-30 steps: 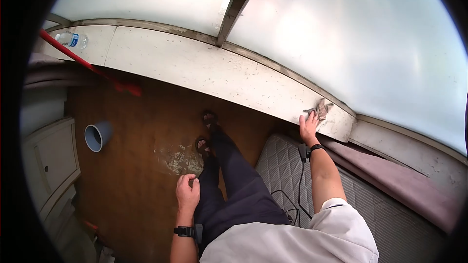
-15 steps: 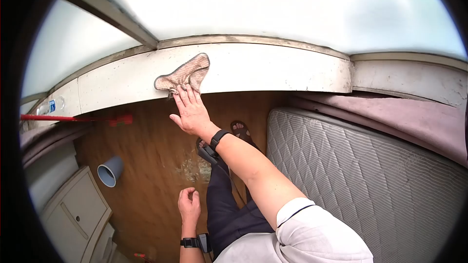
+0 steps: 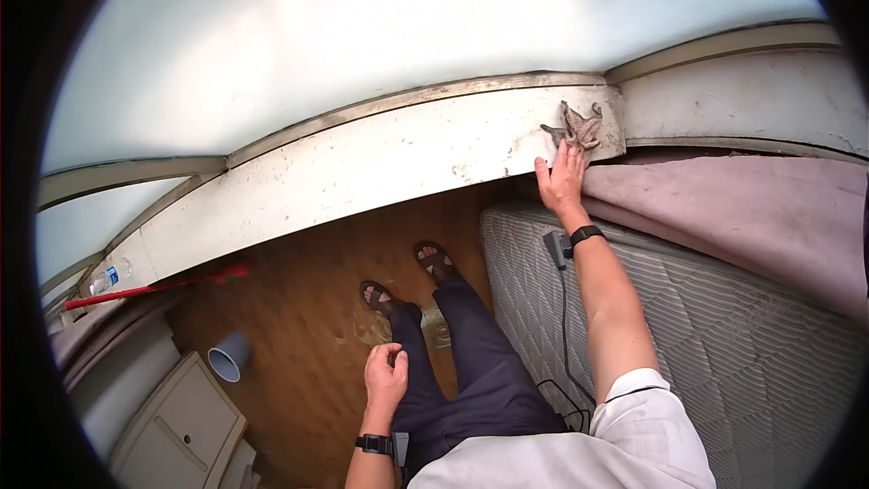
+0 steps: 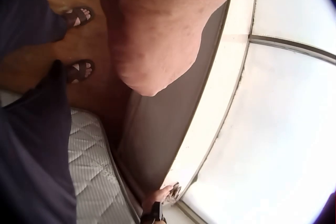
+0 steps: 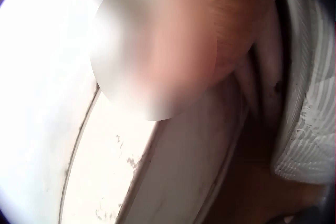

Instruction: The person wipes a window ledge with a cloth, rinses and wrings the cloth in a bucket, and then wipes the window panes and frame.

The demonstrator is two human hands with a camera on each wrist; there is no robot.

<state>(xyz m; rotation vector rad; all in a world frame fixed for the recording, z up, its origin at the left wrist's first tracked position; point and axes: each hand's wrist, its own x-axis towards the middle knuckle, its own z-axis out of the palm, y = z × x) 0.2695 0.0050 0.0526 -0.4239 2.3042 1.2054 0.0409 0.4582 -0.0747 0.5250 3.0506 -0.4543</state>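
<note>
In the head view a crumpled brown cloth (image 3: 582,127) lies on the white ledge (image 3: 362,170) close to its right end. My right hand (image 3: 563,179) reaches over the ledge's front edge, fingers extended, their tips pressing on the cloth's lower side. My left hand (image 3: 386,375) hangs over the thighs, fingers loosely curled, holding nothing. The left wrist view shows the right hand (image 4: 153,198) small at the bottom, beside the cloth (image 4: 173,193). A blurred disc covers much of the right hand in the right wrist view.
A grey quilted mattress (image 3: 688,326) and pink fabric (image 3: 733,208) are at the right. At the left are a plastic bottle (image 3: 109,277), a red rod (image 3: 149,289), a blue-grey bucket (image 3: 230,358) and a pale cabinet (image 3: 181,430). Frosted panes (image 3: 362,36) rise behind the ledge.
Between the earlier frames the right hand and cloth went left along the ledge; now both are back at its right end, with the cloth bunched up. The left hand still hangs low.
</note>
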